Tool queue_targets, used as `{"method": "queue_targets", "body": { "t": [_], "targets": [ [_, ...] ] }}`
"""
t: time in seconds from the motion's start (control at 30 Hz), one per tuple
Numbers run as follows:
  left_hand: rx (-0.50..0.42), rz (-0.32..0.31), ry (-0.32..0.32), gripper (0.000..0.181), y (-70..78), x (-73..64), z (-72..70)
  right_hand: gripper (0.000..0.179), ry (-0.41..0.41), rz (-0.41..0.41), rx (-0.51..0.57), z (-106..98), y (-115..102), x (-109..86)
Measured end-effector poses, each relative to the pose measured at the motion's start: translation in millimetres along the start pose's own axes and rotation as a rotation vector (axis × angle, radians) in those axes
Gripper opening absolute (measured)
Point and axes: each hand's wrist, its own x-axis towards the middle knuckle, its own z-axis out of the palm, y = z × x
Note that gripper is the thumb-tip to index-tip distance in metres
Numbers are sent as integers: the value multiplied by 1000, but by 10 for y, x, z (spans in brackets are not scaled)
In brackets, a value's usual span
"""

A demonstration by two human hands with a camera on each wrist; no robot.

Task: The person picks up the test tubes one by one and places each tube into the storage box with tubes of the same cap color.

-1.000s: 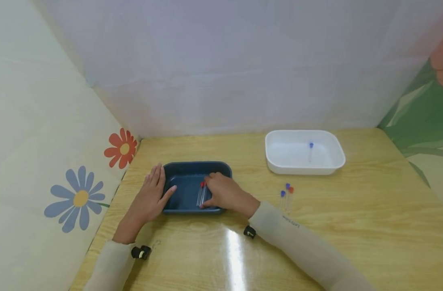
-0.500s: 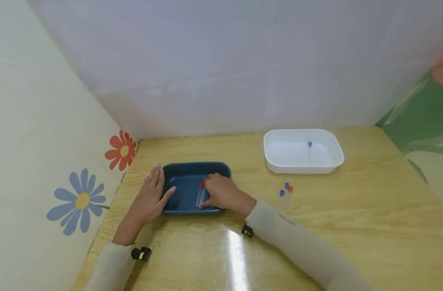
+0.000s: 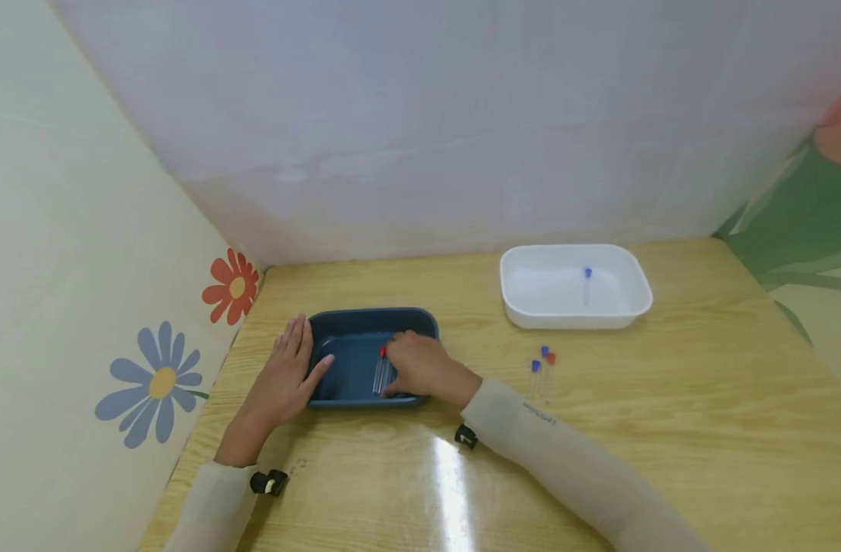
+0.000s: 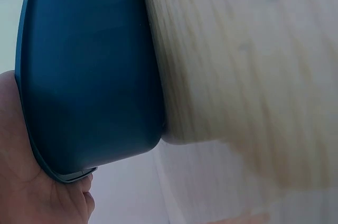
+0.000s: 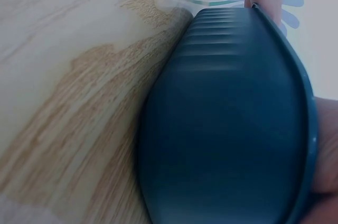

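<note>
On the left of the table sits a dark blue tray (image 3: 351, 356). My left hand (image 3: 282, 376) rests on its left rim, fingers straight along the outside and thumb reaching over the edge. Inside the tray, my right hand (image 3: 420, 364) has curled fingers and holds a red-capped test tube lengthwise, thumb at the lower end and fingers by the cap. Clear test tubes (image 3: 379, 376) with a red cap showing lie beside that thumb; the hand hides part of them. Both wrist views show mostly the tray's outer wall (image 4: 95, 76), with its far side (image 5: 222, 129) in the right wrist view.
A white tray (image 3: 575, 318) stands at the back right, with one blue-capped test tube (image 3: 587, 287) inside. Between the trays and nearer me, two blue-capped test tubes (image 3: 535, 376) and a red-capped test tube (image 3: 550, 376) lie on the wooden table (image 3: 668, 429). A wall rises behind.
The head view has shifted slightly. Both hands stay almost where they were, and a second red cap seen earlier is now covered by my right fingers.
</note>
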Motion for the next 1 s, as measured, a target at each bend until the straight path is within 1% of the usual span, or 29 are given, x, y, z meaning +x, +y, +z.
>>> {"method": "queue_targets", "body": {
  "t": [0.2, 0.5, 0.8, 1.0],
  "targets": [
    [-1, 2, 1, 84, 8, 2, -5, 50, -6, 11, -7, -12, -16, 9],
    [1, -3, -12, 83, 5, 5, -9, 53, 2, 18, -30, 20, -24, 27],
    [6, -2, -9, 84, -5, 21, 14, 48, -2, 22, -25, 63, -4, 43],
    [5, -2, -9, 84, -2, 23, 11, 49, -1, 26, -34, 70, -7, 43]
  ]
}}
